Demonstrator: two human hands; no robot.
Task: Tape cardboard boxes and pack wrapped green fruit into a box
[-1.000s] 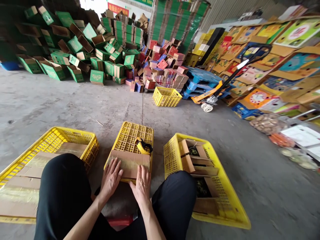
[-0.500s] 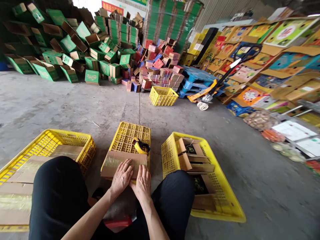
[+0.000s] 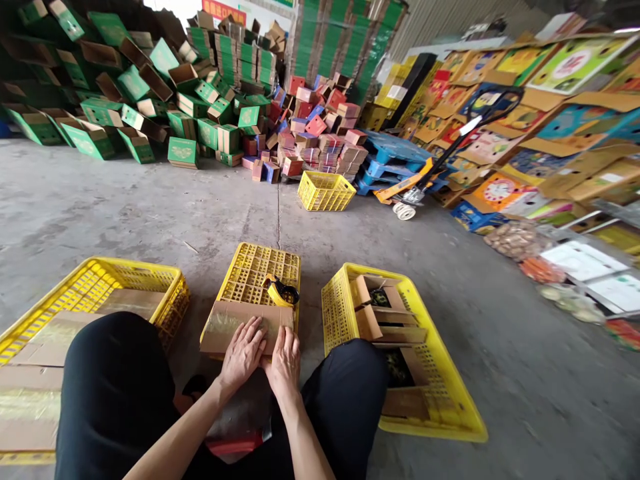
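Note:
A flat brown cardboard box [image 3: 225, 325] with clear tape across it lies on an upturned yellow crate [image 3: 255, 270] between my knees. My left hand [image 3: 243, 353] presses flat on the box's near middle, fingers spread. My right hand [image 3: 285, 361] rests beside it on the near right corner, touching the left hand. A yellow tape dispenser [image 3: 283, 291] sits on the crate just beyond the box.
A yellow crate [image 3: 85, 293] at my left holds flattened cartons. Another yellow crate [image 3: 450, 393] at my right holds folded boxes. Farther off stand a small yellow basket [image 3: 325, 191], piles of green boxes [image 3: 150, 87], red boxes [image 3: 320, 133] and a pallet jack [image 3: 415, 193].
My left hand slid right along the box until it met my right hand. The box shifted slightly left on the crate. The view drifted a little.

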